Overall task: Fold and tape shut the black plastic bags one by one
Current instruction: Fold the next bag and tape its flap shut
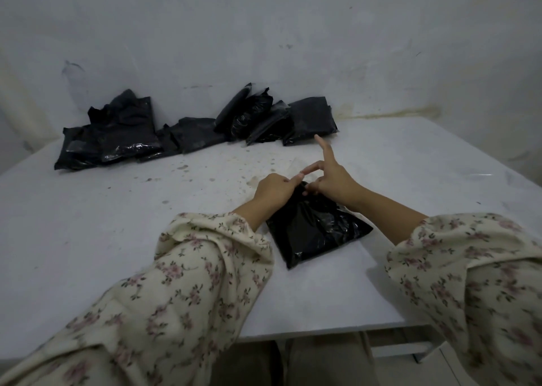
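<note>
On the near tabletop (117,224), left hand (274,190) and right hand (333,184) pinch the bag (313,230) at its far end; best fold it flat and tight before taping.

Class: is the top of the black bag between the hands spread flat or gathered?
Gathered: the left hand and right hand pinch the far end of the bag together.

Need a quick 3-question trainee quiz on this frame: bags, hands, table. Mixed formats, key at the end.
1. True or false: the near black bag lies on the floor.
2. The pile of bags sits: A) at the table's far edge by the wall; B) on the person's lap; C) on the near bag.
3. Which finger of the right hand sticks out straight, while the left hand grips the bag's top?
Key: 1 false; 2 A; 3 index finger.
</note>
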`<action>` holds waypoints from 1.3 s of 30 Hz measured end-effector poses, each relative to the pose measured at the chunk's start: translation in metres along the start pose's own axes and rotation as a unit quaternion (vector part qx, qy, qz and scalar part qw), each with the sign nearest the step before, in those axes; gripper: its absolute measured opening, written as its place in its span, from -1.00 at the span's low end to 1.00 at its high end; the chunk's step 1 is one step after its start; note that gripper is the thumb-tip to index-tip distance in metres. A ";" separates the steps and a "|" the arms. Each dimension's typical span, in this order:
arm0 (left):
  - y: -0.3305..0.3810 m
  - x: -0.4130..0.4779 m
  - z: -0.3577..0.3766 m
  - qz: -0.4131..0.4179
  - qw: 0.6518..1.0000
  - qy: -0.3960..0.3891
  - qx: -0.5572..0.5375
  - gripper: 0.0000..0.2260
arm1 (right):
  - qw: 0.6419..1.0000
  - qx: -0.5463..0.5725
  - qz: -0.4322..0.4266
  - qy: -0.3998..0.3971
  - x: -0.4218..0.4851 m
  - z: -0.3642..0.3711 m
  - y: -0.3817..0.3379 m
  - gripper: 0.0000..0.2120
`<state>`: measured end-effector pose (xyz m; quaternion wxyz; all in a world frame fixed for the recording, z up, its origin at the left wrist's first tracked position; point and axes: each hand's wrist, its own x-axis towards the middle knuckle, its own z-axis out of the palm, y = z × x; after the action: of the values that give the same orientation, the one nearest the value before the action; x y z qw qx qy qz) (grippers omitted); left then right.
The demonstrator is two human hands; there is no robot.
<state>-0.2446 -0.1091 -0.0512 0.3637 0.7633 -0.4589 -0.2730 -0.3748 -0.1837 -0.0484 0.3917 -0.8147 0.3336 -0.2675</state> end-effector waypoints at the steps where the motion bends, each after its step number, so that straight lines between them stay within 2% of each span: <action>1: 0.002 0.001 0.001 -0.007 1.000 0.003 0.011 -0.61 | 1.000 0.004 0.001 0.004 0.001 0.001 -0.001 -0.01; 4: 0.006 0.000 0.006 -0.010 0.999 0.009 0.038 -0.82 | 0.999 0.016 0.011 0.040 0.004 0.002 -0.001 -0.01; 7: 0.002 -0.001 0.004 0.008 1.000 0.004 0.014 -0.90 | 0.995 -0.005 0.003 0.099 0.009 -0.003 0.002 -0.03; 8: -0.001 -0.002 0.002 0.021 1.000 0.000 0.007 -0.91 | 0.996 -0.003 0.006 0.092 0.009 -0.005 0.002 -0.01; 13: -0.017 -0.010 -0.004 0.087 0.996 0.008 0.020 -0.90 | 0.996 0.051 0.051 -0.047 0.007 -0.007 0.006 0.06; 19: -0.027 -0.020 -0.001 0.138 0.982 0.101 0.077 -0.85 | 0.992 0.067 0.069 -0.084 0.003 -0.009 0.001 0.08; 21: -0.029 -0.023 0.000 0.116 0.979 0.145 0.081 -0.83 | 0.993 0.071 0.057 -0.074 0.001 -0.006 0.000 0.09; 24: -0.026 -0.029 -0.001 0.024 0.979 0.199 -0.048 -0.82 | 0.995 0.074 0.037 -0.054 0.000 -0.002 0.000 0.11; 27: -0.027 -0.030 -0.013 -0.078 0.958 0.238 -0.142 -0.85 | 0.995 0.085 0.027 -0.034 -0.002 0.000 0.003 0.10; 31: -0.035 -0.027 -0.035 -0.141 0.919 0.150 -0.336 -0.68 | 0.993 0.114 0.031 -0.011 -0.003 -0.001 0.006 0.10; 34: -0.033 -0.034 -0.043 -0.152 0.885 0.076 -0.433 -0.68 | 0.991 0.127 0.032 -0.005 -0.003 -0.001 0.006 0.10; 36: -0.031 -0.038 -0.045 -0.126 0.894 0.030 -0.429 -0.72 | 0.991 0.126 0.032 -0.006 -0.004 0.000 0.005 0.11; 39: -0.030 -0.039 -0.042 -0.090 0.930 -0.001 -0.357 -0.73 | 0.992 0.125 0.032 -0.006 -0.005 -0.001 0.003 0.11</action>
<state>-0.2142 -0.0516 -0.0476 0.5855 0.6209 -0.2614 -0.4510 -0.3801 -0.1817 -0.0514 0.5009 -0.7497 0.3207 -0.2902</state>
